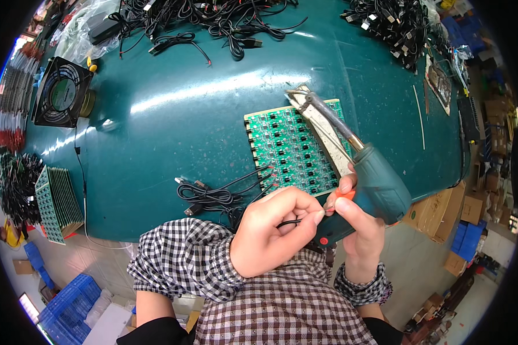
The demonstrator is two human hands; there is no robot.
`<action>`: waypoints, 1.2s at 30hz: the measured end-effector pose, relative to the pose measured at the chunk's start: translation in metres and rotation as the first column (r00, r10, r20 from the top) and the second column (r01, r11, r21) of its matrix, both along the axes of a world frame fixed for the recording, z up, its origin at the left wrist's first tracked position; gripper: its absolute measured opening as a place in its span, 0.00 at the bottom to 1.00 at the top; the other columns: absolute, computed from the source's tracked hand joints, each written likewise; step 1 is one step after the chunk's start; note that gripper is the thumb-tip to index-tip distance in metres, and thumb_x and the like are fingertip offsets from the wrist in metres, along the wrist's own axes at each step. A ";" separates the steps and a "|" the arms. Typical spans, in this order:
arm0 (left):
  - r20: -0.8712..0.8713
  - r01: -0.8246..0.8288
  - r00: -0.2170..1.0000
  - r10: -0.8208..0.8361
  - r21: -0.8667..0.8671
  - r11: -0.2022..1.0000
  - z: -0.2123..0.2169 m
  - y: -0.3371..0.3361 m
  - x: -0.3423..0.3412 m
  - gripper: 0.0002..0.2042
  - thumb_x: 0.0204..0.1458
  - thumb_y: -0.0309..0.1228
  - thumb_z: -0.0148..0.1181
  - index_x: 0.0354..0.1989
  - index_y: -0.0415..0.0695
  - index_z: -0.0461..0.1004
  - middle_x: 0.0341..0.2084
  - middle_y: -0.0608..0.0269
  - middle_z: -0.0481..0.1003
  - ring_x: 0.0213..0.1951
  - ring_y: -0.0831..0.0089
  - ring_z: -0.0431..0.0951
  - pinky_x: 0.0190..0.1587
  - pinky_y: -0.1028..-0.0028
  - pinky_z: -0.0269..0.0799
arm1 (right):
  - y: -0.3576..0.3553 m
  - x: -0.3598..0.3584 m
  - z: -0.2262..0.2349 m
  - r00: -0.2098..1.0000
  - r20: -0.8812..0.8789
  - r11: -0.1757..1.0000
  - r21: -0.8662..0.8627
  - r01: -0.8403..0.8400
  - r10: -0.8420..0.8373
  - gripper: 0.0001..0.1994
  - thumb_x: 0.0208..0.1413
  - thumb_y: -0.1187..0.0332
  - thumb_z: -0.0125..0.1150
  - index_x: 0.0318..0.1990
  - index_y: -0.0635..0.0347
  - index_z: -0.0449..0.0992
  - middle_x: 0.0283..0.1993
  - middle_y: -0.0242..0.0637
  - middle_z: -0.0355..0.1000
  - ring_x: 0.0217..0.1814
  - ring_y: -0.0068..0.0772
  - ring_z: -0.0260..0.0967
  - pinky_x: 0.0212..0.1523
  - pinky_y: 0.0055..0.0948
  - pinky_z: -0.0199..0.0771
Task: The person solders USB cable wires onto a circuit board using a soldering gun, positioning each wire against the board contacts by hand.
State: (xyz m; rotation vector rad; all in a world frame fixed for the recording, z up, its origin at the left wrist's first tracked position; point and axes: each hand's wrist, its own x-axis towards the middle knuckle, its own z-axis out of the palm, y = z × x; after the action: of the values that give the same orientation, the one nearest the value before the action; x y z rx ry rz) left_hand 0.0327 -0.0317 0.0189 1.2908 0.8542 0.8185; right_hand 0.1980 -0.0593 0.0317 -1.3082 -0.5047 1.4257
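Observation:
My left hand (279,230) is closed, thumb and forefinger pinching the end of a black cable (289,222). In my right hand (362,233) is a teal soldering gun (383,181) with an orange trigger; its metal barrel slants up and left. The right fingertips meet the left ones at the cable end, and the bare wires between them are too small to make out. Beneath the barrel lies a green panel of small circuit boards (288,149), a pale worn bar (328,141) resting across its right part. Coiled black cables (213,195) lie left of my left hand, some wire ends over the panel.
A black fan (63,92) stands at the left of the green table (172,138). Heaps of black cables lie at the back (213,17) and back right (394,29). Stacked circuit panels (58,204) stand at the left edge. Cardboard boxes (437,215) sit beyond the right edge.

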 end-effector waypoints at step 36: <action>0.054 -0.157 0.983 0.173 -0.228 0.961 0.001 -0.015 -0.011 0.04 0.53 0.20 0.61 0.35 0.36 0.72 0.28 0.68 0.71 0.29 0.87 0.71 0.27 0.84 0.67 | -0.002 -0.017 0.004 0.993 0.101 0.998 0.022 -0.064 0.061 0.30 0.43 0.84 0.60 0.58 0.67 0.61 0.41 0.36 0.64 0.37 0.30 0.72 0.38 0.29 0.75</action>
State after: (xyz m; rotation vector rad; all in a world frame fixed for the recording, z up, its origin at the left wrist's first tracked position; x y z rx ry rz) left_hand 0.0212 -0.0464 0.0198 0.9965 0.9749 0.8692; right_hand 0.1810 -0.0611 0.0361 -1.3594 -0.6333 1.4056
